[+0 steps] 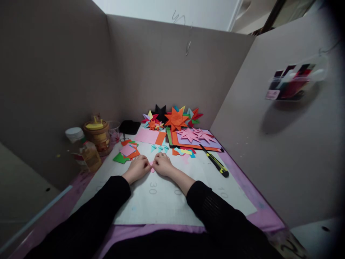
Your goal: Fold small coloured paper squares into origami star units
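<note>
Between both hands (151, 166) — pink paper (152, 167), pinched mid-mat (161, 201).

Two hands meet over a small pink paper piece on a white mat.

The left hand (138, 166) and right hand (162, 163) pinch the pink paper piece (152, 166) between their fingertips on the cutting mat (161, 205). Beyond lie the orange paper star (176, 119), pink stars (194, 135), a yellow-black utility knife (215, 162) and a bottle (90, 155) at left.

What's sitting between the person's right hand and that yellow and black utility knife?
In the head view, only bare white cutting mat lies between the right hand and the utility knife; the coloured paper scraps sit just beyond that stretch.
</note>
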`<state>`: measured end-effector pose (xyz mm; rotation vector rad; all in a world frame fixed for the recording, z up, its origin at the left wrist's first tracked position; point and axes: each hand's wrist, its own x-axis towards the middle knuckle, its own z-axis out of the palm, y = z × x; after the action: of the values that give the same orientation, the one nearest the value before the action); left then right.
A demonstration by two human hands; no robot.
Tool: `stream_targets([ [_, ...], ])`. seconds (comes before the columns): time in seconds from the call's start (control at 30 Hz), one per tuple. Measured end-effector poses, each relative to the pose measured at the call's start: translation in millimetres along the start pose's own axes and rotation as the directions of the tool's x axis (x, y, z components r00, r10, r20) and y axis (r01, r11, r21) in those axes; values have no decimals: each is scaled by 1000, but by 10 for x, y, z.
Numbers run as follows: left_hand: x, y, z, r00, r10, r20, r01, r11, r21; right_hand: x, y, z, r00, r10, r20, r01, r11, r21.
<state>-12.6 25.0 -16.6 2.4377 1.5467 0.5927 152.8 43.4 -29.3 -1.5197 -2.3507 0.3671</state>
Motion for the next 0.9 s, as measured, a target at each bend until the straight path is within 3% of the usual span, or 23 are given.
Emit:
stream_targets([
  [0.27, 29, 40, -7, 996, -77, 34, 77, 997, -14, -2, -31, 19, 1000, 15, -4, -15, 999, -38],
  [0.9, 16, 90, -14, 991, -136, 5, 136, 990, 19, -34, -80, 42, 998, 58, -37, -60, 997, -49],
])
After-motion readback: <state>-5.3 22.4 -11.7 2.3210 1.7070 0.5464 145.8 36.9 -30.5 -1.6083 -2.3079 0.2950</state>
